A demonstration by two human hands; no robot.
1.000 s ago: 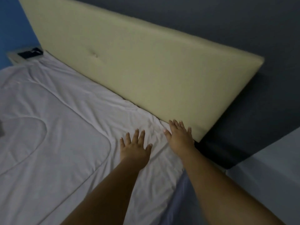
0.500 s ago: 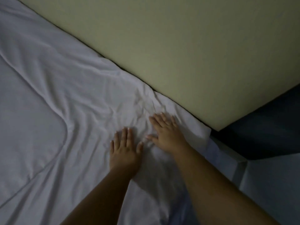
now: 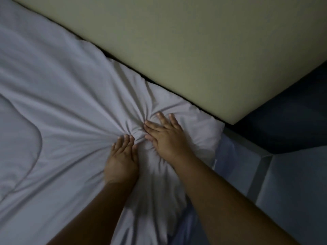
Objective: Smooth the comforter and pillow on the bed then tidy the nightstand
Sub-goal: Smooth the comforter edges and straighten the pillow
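A white comforter (image 3: 58, 106) covers the bed and fills the left and centre of the view. Its top right corner lies close to the headboard. My left hand (image 3: 122, 156) presses flat on the cloth with fingers together. My right hand (image 3: 166, 137) lies flat just to its right, fingers spread. The cloth bunches into folds that fan out from a point between the two sets of fingertips. Neither hand holds anything. No pillow or nightstand is in view.
A padded cream headboard (image 3: 194, 50) runs diagonally across the top. To the right are a dark blue wall (image 3: 292, 121) and a pale blue bed side and floor (image 3: 292, 183). A pale blue sheet (image 3: 230, 165) shows under the comforter's right edge.
Both hands have slid left and away from the headboard corner, dragging the cloth into a tight fan of creases. The camera has moved closer and lower; the far nightstand has left the view.
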